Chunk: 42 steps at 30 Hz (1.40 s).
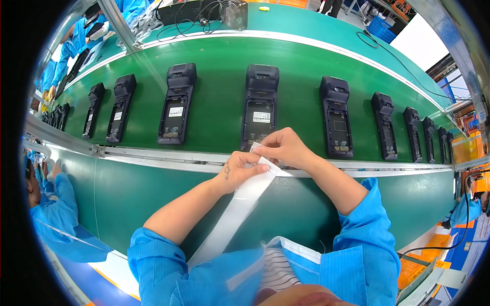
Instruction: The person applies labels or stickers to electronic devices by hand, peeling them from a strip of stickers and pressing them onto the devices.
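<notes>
My left hand [239, 172] pinches a long white strip of label backing [232, 217], which hangs down toward my body. Close beside it, the thumb and fingers of my right hand [286, 147] are closed at the strip's top end, where a small white printed label [255, 147] shows. Just beyond both hands lies a black handheld terminal [262, 99] with its back compartment facing up and a white label inside. My fingers cover part of its lower end. To its right, another black terminal [337, 117] shows no white label in its compartment.
Green conveyor belt [219, 92] carries a row of several more terminals; those at left, such as one terminal [176, 104], bear white labels. A metal rail [138, 153] separates it from my green worktop [138, 188]. Behind are a black box [199, 15] with cables and a co-worker [58, 204] at left.
</notes>
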### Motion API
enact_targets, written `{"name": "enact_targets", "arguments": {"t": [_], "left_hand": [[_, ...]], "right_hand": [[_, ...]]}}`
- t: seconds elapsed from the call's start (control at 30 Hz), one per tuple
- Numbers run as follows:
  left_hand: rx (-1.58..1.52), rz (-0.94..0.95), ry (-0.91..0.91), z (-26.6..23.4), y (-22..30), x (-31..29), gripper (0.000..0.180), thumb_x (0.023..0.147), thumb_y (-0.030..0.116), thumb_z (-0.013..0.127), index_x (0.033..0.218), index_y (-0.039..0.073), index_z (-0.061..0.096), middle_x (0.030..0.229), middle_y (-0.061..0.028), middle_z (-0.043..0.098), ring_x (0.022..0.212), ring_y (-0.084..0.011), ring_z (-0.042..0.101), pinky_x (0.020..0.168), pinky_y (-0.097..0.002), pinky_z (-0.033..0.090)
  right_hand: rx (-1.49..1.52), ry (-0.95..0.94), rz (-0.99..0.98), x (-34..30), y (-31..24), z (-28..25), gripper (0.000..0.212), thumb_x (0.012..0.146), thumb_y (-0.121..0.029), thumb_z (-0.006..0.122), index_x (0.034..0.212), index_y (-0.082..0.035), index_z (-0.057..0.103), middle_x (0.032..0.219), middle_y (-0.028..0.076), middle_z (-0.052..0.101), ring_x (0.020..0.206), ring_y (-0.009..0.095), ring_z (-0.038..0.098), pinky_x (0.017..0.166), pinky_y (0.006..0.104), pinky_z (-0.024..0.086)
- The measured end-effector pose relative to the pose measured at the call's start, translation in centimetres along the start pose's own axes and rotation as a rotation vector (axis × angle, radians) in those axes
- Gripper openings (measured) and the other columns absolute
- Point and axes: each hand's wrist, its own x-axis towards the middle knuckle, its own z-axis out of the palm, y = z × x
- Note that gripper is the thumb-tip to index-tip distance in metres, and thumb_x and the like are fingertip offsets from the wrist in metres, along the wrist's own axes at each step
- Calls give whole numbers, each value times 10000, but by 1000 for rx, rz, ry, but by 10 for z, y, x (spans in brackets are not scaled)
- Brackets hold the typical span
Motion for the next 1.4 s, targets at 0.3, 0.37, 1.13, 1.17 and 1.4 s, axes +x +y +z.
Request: {"name": "enact_targets", "arguments": {"t": [0.3,0.37,1.13,1.17,1.4], "left_hand": [[15,42,198,13,-2,6,151,767,135,576,820,-2,611,705,-32,583,618,-64,511,550,-195,408],[74,40,177,14,-5,5,147,765,134,578,809,-3,608,698,-28,580,613,-61,506,547,-193,404],[31,-37,145,19,-12,20,140,761,124,587,817,-3,597,712,-21,583,609,-47,500,533,-176,395],[30,-39,146,20,-12,21,140,761,124,587,817,-3,597,712,-21,583,609,-47,500,533,-176,395],[48,-41,148,24,-16,27,138,763,129,585,786,-7,588,667,-5,557,578,-35,474,499,-172,373]], "right_hand": [[432,323,-252,-11,30,9,73,713,-43,617,754,3,577,670,35,575,552,64,505,488,179,387],[390,403,-262,-15,26,9,70,714,-36,614,759,6,580,678,32,577,565,65,510,502,180,398],[-151,702,-51,-60,70,-159,162,685,-128,661,687,20,596,570,20,541,471,49,467,422,170,392],[-151,701,-49,-60,70,-160,162,685,-128,661,687,20,596,570,20,541,471,49,467,422,170,392],[-192,710,-26,-58,67,-159,171,683,-133,662,694,26,601,578,26,549,475,50,473,423,171,395]]}}
